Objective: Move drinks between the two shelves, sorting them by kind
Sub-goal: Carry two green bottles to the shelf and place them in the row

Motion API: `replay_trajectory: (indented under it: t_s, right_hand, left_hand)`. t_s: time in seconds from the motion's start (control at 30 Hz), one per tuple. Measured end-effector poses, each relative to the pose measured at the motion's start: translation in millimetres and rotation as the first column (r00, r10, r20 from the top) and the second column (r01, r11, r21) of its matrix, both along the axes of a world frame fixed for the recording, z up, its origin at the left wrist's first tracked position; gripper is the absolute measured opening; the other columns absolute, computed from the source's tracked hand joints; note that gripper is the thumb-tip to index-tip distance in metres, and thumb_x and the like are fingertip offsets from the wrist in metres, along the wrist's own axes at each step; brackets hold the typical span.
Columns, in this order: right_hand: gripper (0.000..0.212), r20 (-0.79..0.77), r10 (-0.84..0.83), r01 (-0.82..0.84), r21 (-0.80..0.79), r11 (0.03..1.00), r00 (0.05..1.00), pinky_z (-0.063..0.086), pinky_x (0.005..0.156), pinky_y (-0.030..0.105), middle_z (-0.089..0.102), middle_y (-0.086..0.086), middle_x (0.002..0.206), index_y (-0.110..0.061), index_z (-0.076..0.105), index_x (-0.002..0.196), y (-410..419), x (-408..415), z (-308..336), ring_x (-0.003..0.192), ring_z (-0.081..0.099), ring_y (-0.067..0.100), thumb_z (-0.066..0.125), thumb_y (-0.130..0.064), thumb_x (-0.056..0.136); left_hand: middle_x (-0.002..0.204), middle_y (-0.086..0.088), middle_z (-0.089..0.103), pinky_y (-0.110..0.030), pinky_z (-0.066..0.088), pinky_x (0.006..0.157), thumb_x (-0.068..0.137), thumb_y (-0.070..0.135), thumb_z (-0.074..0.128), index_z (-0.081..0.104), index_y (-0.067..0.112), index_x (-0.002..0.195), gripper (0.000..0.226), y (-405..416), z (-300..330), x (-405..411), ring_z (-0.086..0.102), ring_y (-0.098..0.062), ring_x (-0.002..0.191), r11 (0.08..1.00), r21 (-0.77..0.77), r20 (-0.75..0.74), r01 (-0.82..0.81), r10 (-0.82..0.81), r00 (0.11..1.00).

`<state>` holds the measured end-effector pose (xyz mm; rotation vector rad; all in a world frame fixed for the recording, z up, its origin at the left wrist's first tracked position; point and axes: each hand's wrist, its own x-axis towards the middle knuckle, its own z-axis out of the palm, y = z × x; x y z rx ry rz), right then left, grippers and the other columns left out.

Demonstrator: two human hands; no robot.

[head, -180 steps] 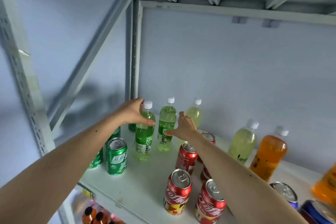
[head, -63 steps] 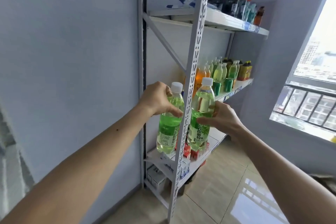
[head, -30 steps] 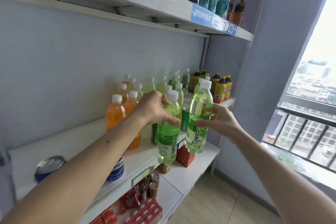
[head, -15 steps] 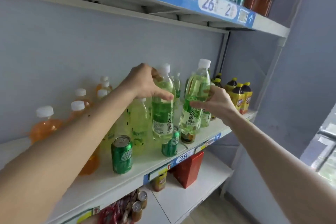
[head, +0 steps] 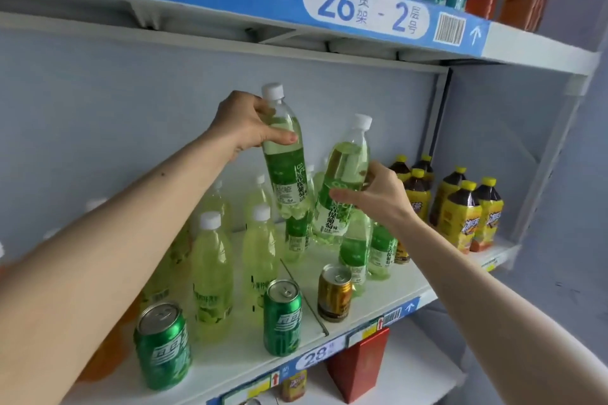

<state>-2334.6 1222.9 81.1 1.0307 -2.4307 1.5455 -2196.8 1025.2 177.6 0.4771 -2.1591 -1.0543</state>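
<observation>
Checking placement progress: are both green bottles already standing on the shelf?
No. The left hand and right hand each grip a green bottle, tilted in the air above the shelf.

Both forearms bare, entering from the lower corners of the frame and converging toward centre.

Left arm: runs from lower left up to centre, wrist bent slightly down. Left hand [head: 248,123] sits upper centre, fingers curled round the shoulder of a green bottle [head: 286,154], thumb laid flat across its front, pointing right. Small dark mole on the forearm.

Right arm: rises from lower right. Right hand [head: 378,196] sits right of centre, lower than the left, back of hand toward the camera, thumb and fingers wrapped round a second green bottle [head: 342,181] at mid-body.

Hands apart, not touching.
</observation>
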Motion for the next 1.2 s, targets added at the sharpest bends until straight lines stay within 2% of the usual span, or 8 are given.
replay_trajectory:
  t_s: [0.33, 0.5, 0.6, 0.7, 0.83, 0.97, 1.07, 1.2]
  right_hand:
    - [0.057, 0.009, 0.062, -0.063, 0.106, 0.992, 0.998, 0.048, 0.062, 0.016, 0.068, -0.008, 0.09, -0.02, 0.057, 0.106, -22.8, -22.4, -33.6, 0.077, 0.064, 0.004, 0.09, -0.035, 0.061]
    - [0.071, -0.064, 0.027, -0.016, 0.172, 0.985, 0.998, 0.058, 0.074, 0.035, 0.069, -0.002, 0.093, -0.012, 0.059, 0.112, -31.0, -21.9, -47.6, 0.081, 0.066, 0.016, 0.087, -0.049, 0.058]
    - [0.073, -0.092, 0.013, 0.002, 0.163, 0.987, 0.996, 0.058, 0.073, 0.038, 0.069, -0.003, 0.094, -0.015, 0.058, 0.111, -37.0, -18.5, -54.1, 0.082, 0.066, 0.016, 0.085, -0.055, 0.055]
    - [0.073, -0.084, 0.022, -0.008, 0.167, 0.986, 0.996, 0.059, 0.07, 0.036, 0.069, -0.002, 0.094, -0.014, 0.056, 0.112, -44.3, -14.3, -59.3, 0.08, 0.066, 0.016, 0.085, -0.053, 0.057]
    - [0.072, -0.045, 0.016, -0.006, 0.216, 0.976, 0.999, 0.052, 0.064, 0.022, 0.066, 0.001, 0.101, -0.01, 0.052, 0.118, -53.8, -8.2, -68.7, 0.084, 0.063, 0.015, 0.086, -0.043, 0.065]
    - [0.07, 0.004, 0.004, -0.005, 0.273, 0.962, 1.0, 0.053, 0.073, 0.026, 0.063, 0.005, 0.109, -0.007, 0.046, 0.121, -60.8, -3.1, -83.7, 0.088, 0.059, 0.018, 0.085, -0.036, 0.07]
    - [0.078, 0.049, 0.003, -0.018, 0.312, 0.95, 0.999, 0.053, 0.084, 0.029, 0.061, 0.009, 0.118, -0.004, 0.043, 0.129, -63.3, 0.5, -93.5, 0.101, 0.059, 0.022, 0.084, -0.035, 0.071]
    - [0.071, 0.125, -0.005, -0.038, 0.334, 0.942, 0.992, 0.055, 0.089, 0.034, 0.061, 0.007, 0.115, -0.007, 0.047, 0.121, -65.1, 1.4, -101.9, 0.101, 0.061, 0.022, 0.086, -0.033, 0.068]
  left_hand:
    - [0.105, 0.001, 0.067, -0.038, 0.057, 0.085, 0.047, 0.027, 0.095, 0.065, 0.014, 0.111, 0.072, -30.3, -49.5, -44.2, 0.065, -0.017, 0.098, 1.0, -0.01, 0.164, -0.019, 0.021, 0.986]
    - [0.1, 0.001, 0.07, -0.038, 0.058, 0.081, 0.048, 0.024, 0.095, 0.068, 0.016, 0.106, 0.064, -35.3, -70.8, -59.8, 0.067, -0.017, 0.092, 1.0, -0.008, 0.262, -0.024, 0.025, 0.965]
    - [0.099, -0.002, 0.071, -0.041, 0.058, 0.081, 0.049, 0.02, 0.095, 0.068, 0.013, 0.108, 0.065, -39.0, -80.0, -64.2, 0.067, -0.021, 0.093, 0.999, 0.015, 0.307, -0.032, 0.026, 0.951]
    - [0.099, -0.006, 0.071, -0.045, 0.057, 0.084, 0.051, 0.015, 0.094, 0.068, 0.01, 0.107, 0.061, -40.9, -88.0, -65.8, 0.067, -0.025, 0.095, 0.999, 0.032, 0.34, -0.032, 0.019, 0.94]
    - [0.1, -0.006, 0.068, -0.042, 0.056, 0.087, 0.056, 0.017, 0.092, 0.062, 0.011, 0.11, 0.062, -39.8, -93.5, -71.1, 0.065, -0.023, 0.094, 0.999, -0.026, 0.43, -0.04, 0.047, 0.902]
    - [0.102, -0.005, 0.065, -0.041, 0.054, 0.09, 0.06, 0.018, 0.091, 0.056, 0.012, 0.106, 0.058, -37.8, -95.9, -75.7, 0.063, -0.024, 0.095, 0.997, -0.073, 0.519, -0.03, 0.064, 0.852]
    - [0.104, -0.004, 0.064, -0.039, 0.051, 0.092, 0.06, 0.016, 0.09, 0.054, 0.014, 0.107, 0.059, -38.8, -99.3, -77.3, 0.061, -0.024, 0.098, 0.998, -0.05, 0.553, -0.029, 0.052, 0.831]
    - [0.108, -0.004, 0.065, -0.038, 0.048, 0.093, 0.057, 0.014, 0.091, 0.057, 0.01, 0.114, 0.066, -42.3, -103.5, -78.6, 0.06, -0.025, 0.103, 1.0, -0.03, 0.59, 0.008, 0.011, 0.808]
